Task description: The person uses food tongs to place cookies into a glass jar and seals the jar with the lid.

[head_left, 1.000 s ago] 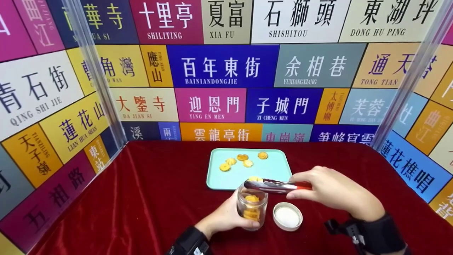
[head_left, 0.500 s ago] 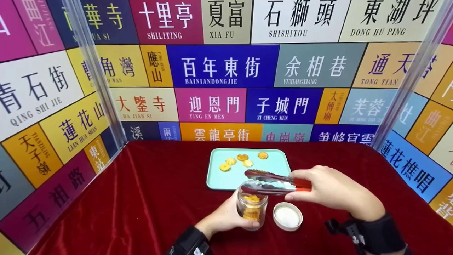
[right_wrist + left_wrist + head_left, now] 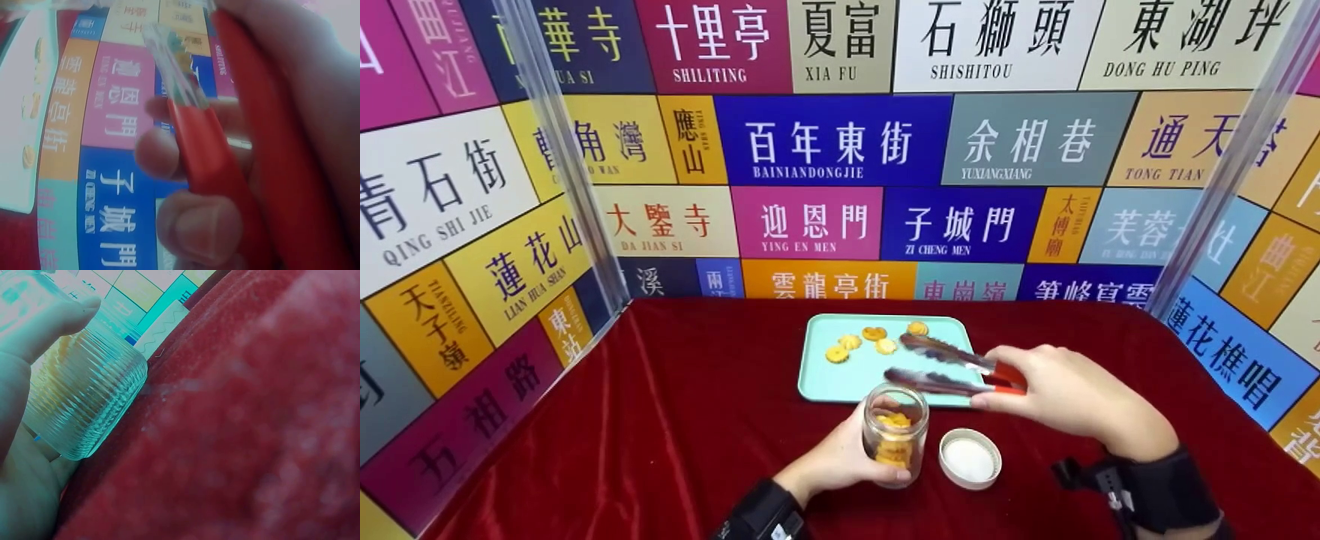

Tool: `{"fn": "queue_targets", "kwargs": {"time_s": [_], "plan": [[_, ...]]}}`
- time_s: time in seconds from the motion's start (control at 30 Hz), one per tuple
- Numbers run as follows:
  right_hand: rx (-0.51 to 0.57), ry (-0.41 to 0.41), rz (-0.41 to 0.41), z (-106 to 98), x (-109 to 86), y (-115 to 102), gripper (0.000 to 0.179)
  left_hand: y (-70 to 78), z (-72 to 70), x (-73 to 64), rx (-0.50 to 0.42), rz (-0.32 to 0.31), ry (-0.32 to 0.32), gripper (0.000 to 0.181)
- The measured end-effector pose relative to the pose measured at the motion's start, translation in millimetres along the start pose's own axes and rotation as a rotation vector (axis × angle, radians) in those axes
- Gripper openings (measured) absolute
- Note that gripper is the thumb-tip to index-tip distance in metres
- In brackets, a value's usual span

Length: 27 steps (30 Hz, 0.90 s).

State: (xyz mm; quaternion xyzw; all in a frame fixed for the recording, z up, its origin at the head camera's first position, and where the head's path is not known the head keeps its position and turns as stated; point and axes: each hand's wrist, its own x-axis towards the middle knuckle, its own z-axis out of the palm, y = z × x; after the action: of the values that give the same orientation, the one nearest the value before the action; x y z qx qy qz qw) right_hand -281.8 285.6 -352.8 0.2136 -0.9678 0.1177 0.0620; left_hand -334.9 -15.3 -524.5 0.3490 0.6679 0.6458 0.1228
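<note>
My left hand point(image 3: 840, 456) grips a clear glass jar point(image 3: 913, 442) with yellow cookies point(image 3: 894, 442) stacked inside; its mouth is uncovered. In the left wrist view the thumb wraps the ribbed jar point(image 3: 107, 394). My right hand point(image 3: 1054, 390) holds metal tongs point(image 3: 937, 382) by their red handles point(image 3: 211, 152). The tongs' arms are spread with nothing between them, above the near right part of a mint green tray point(image 3: 821, 386). On the tray lie several cookies point(image 3: 838, 353), and the upper tong tip is close to the rightmost cookie point(image 3: 917, 328).
A round white-lined lid point(image 3: 970, 459) lies on the dark red cloth point(image 3: 660, 420), just right of the jar. Panels printed with place names point(image 3: 832, 142) enclose the table at the back and both sides.
The cookie at the tong tips a second ago is gone from them, and the tongs have spread. My right hand has moved the tongs from the jar mouth up over the tray.
</note>
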Motion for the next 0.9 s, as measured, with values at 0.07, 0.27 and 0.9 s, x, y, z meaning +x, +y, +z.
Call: {"fn": "queue_targets", "kwargs": {"time_s": [0.07,0.27,0.9], "plan": [[-0.018,0.009,0.035,1.0,1.6,6.4,0.075,-0.1,0.3,0.1,-0.003,-0.005,0.006,0.092],[-0.034,-0.003,0.111,6.7,6.4,25.0,0.078,-0.7,0.5,0.1,-0.02,-0.007,0.003,0.09],[0.0,-0.105,0.154,36.7,15.2,63.2,0.057,0.0,0.4,0.1,0.01,-0.015,0.014,0.089]]}}
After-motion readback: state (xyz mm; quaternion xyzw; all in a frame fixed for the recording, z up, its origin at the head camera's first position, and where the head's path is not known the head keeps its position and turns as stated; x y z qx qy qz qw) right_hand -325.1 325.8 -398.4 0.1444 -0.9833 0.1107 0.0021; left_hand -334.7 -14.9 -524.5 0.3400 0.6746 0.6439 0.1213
